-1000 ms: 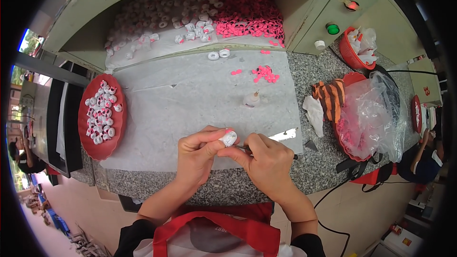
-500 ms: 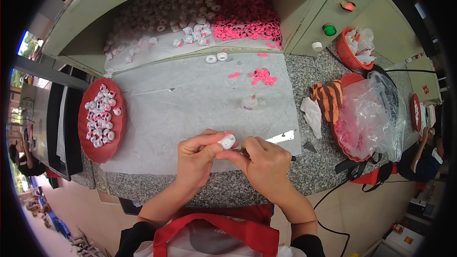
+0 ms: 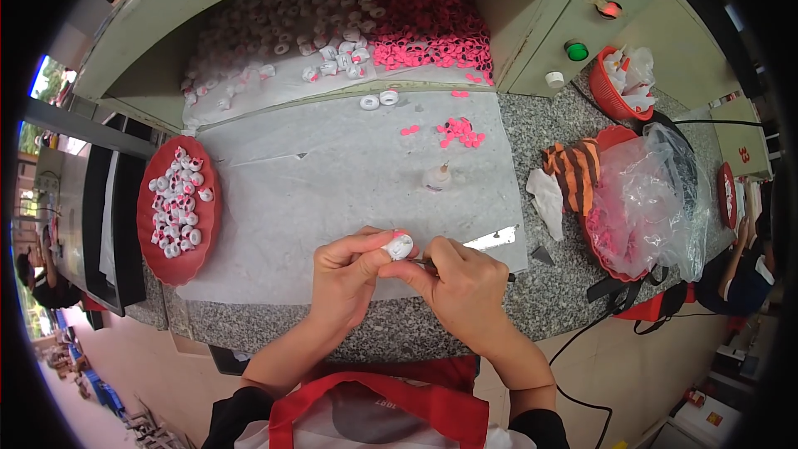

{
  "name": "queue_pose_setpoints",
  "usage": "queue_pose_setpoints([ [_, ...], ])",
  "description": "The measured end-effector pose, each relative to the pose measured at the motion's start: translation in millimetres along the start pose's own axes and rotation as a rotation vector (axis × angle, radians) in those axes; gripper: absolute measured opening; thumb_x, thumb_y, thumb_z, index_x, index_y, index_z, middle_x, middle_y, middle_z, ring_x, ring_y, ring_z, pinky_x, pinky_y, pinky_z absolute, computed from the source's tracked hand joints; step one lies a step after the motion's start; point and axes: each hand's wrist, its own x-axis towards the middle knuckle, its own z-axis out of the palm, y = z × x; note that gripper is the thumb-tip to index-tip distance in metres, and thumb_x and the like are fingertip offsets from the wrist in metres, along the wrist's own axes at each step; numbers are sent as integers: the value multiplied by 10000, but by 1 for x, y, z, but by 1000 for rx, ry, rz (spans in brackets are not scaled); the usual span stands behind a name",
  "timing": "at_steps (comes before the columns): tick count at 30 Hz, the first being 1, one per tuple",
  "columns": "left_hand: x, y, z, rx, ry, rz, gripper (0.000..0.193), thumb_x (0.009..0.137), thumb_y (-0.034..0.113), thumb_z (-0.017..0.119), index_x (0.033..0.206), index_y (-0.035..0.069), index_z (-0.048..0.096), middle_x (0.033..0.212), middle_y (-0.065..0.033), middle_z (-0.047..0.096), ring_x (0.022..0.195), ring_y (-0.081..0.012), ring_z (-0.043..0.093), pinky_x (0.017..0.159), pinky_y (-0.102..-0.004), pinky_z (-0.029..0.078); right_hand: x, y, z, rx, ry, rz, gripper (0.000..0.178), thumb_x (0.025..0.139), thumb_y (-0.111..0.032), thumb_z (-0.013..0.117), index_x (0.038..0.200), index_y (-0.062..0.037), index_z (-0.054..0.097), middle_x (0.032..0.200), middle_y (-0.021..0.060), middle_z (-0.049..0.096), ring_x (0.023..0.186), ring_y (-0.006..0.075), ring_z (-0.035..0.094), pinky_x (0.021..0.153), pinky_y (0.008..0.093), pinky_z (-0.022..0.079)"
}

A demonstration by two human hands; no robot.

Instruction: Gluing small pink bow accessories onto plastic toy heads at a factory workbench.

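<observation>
Above the near edge of the paper, my left hand [image 3: 347, 274] pinches a small white rounded piece [image 3: 400, 244] with a pink patch on it. Close against its right side is my right hand [image 3: 462, 281], fingers closed round a thin dark tool [image 3: 429, 265]. Most of that tool is hidden by the fingers, so its kind does not show. A small translucent bottle with a thin tip [image 3: 435, 177] stands beyond my hands. Further off lie a cluster of small pink pieces [image 3: 460, 132] and two white rings [image 3: 379, 101].
White paper [image 3: 266, 208] covers the granite counter. A red dish [image 3: 214, 224] of white-and-pink pieces stands left. The shelf holds heaped white pieces [image 3: 332, 54] and pink pieces [image 3: 432, 41]. At right are a flat silvery strip [image 3: 492, 239], striped cloth [image 3: 572, 175], plastic bag [image 3: 657, 208] and red basket [image 3: 605, 100].
Both hands keep nearly the same place and grip. The white piece has turned very slightly between my left fingers.
</observation>
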Motion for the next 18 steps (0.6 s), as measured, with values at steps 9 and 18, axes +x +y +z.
queue_pose_setpoints([
  [9,0,-2,4,-109,21,2,165,799,-21,540,951,-26,603,960,-170,579,884,-267,586,794,-346,484,-3,2,4,-4,23,-13,471,679,-537,597,587,-98,453,450,7,429,356,149,474,321,262,366],
  [18,-1,-2,4,-109,25,-14,163,801,-12,542,952,-29,602,964,-164,579,895,-258,581,799,-344,482,-3,2,4,-16,5,-4,480,684,-538,594,585,-97,434,445,12,431,349,151,469,315,263,361],
])
